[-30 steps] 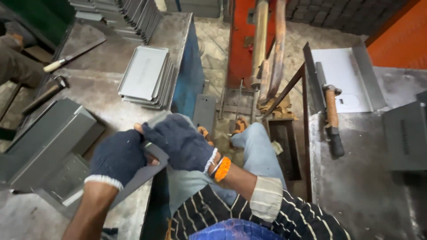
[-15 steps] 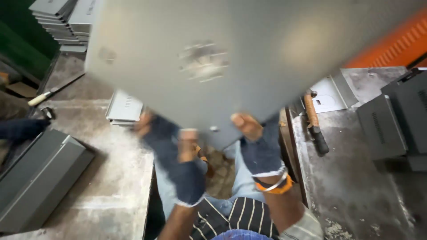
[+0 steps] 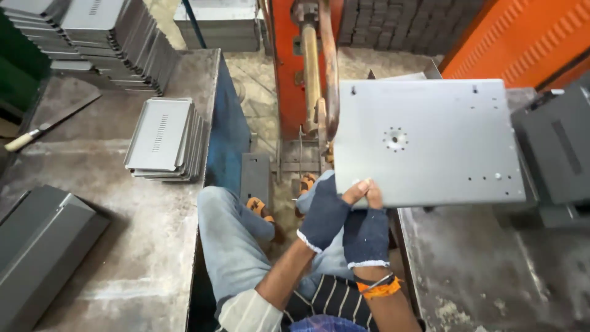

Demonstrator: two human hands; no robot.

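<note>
The workspace consists of two grey, worn metal worktops with a gap between them, in which the person sits. The left worktop (image 3: 123,246) carries a stack of pale grey sheet-metal trays with louvre slots (image 3: 163,138) near its right edge. A larger row of similar grey sheet-metal panels (image 3: 104,37) stands at the far left corner. A long tool with a pale wooden handle (image 3: 46,126) lies at the left edge, and a dark grey folded metal housing (image 3: 43,252) rests at the near left corner. The right worktop (image 3: 479,276) shows scuffed bare metal; a dark grey box-shaped metal casing (image 3: 553,154) stands on its far right part. Between the worktops, at the far side, an orange machine column with two rust-brown arms (image 3: 313,67) rises from a dusty concrete floor (image 3: 258,104). An orange ribbed wall panel (image 3: 522,43) fills the far right corner.

The flat pale grey rectangular metal plate with a central ring of small holes (image 3: 430,141) is held in the air above the far left part of the right worktop, its left edge just beside the machine arms. Both hands take it at its near left corner. The left hand (image 3: 326,215), in a dark blue fingerless glove, has its grip pressed onto the plate edge, bare fingertips on top of the sheet. The right hand (image 3: 367,233), in a matching glove and with an orange band at the wrist, pinches the same corner, just beside the left hand.
</note>
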